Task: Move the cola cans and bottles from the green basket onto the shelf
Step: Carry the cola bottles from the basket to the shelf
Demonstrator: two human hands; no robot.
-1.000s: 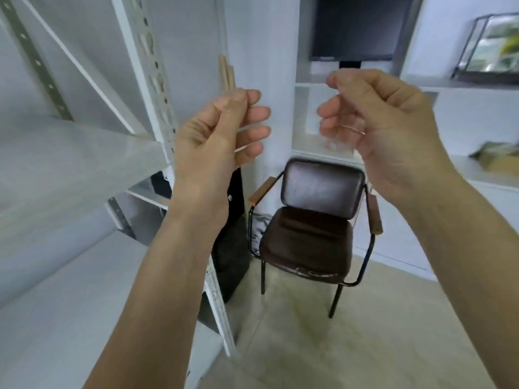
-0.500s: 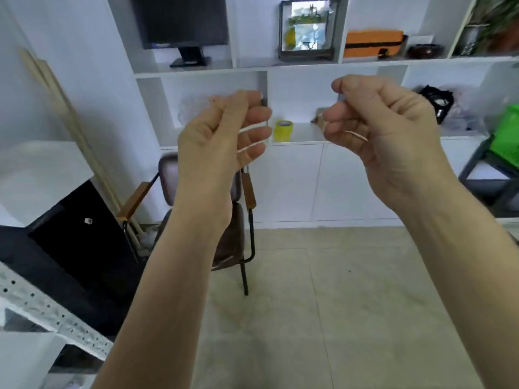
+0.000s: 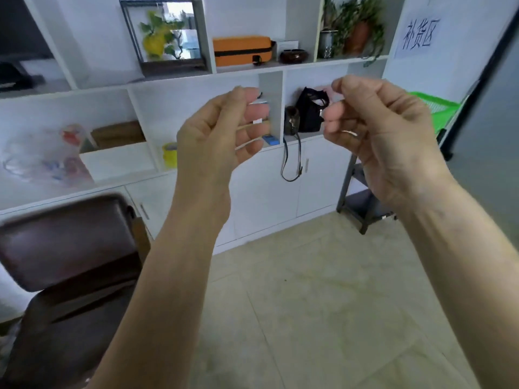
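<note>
Landmark: white built-in wall shelf unit (image 3: 244,80) with open cubbies above and closed cabinet doors below, spanning the back wall.

Beige tiled floor (image 3: 323,304) in front of the unit. Dark brown padded leather chair (image 3: 70,262) at its lower-left end, blurred.

Both bare forearms raised in front of the unit. Left hand (image 3: 216,136): fingers loosely curled, thumb up, holding nothing. Right hand (image 3: 384,127): fingers curled in toward the palm, also holding nothing. The two hands are apart, not touching.

Task item: green plastic mesh basket (image 3: 432,110) just off the unit's right end, mostly hidden behind the right hand, above a dark grey metal rack (image 3: 362,203). Can't tell what's in it; no cans or bottles readable.

On the unit, top row: glass-fronted frame with a yellow-green plant picture (image 3: 165,37), orange zip case (image 3: 241,50) right of it, then a small dark bowl (image 3: 293,56), then potted green plants (image 3: 356,29).

Middle row: black handbag (image 3: 309,113) with strap hanging over the cabinet doors, yellow tape roll (image 3: 170,154) in the cubby further left.

White paper sign with handwritten characters (image 3: 418,35) on the wall right of the unit.
</note>
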